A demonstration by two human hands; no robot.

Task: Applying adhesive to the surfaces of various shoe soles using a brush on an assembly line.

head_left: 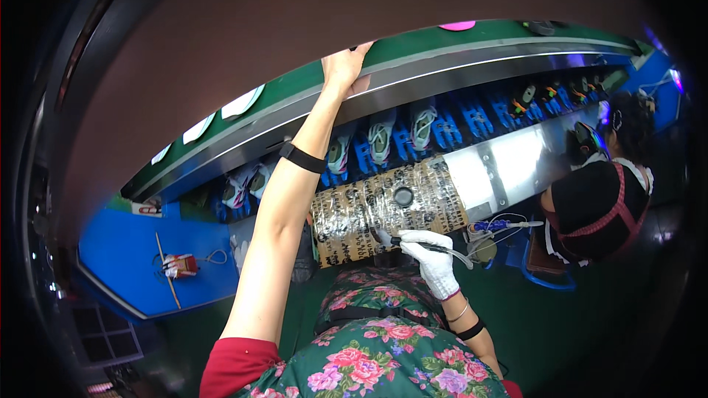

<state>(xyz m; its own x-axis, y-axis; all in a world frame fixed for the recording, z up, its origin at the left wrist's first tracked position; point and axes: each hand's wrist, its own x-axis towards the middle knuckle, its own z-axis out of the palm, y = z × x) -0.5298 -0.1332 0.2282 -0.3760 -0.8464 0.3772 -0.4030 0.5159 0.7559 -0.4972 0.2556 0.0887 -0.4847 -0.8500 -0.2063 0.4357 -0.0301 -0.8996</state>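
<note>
My bare left hand (344, 70) reaches over the metal edge onto the green conveyor belt (289, 85). One digit points to the right; the other fingers are mostly hidden by the dark overhang, so I cannot see whether they hold anything. In a white glove, my right hand (434, 254) is closed around a thin brush (398, 240) with a dark handle and tip. A grey tube runs beside that hand. The brush tip is over the near edge of a bench (346, 214) wrapped in brown, printed paper and clear tape. A round dark disc (403, 197) sits on this bench.
Below the belt, several light sneakers (379, 140) stand on blue racks (447, 131). White pieces (242, 103) and a pink piece (458, 26) lie on the belt. A co-worker (601, 203) sits at right. A blue table (118, 250) at left bears a red box (181, 266).
</note>
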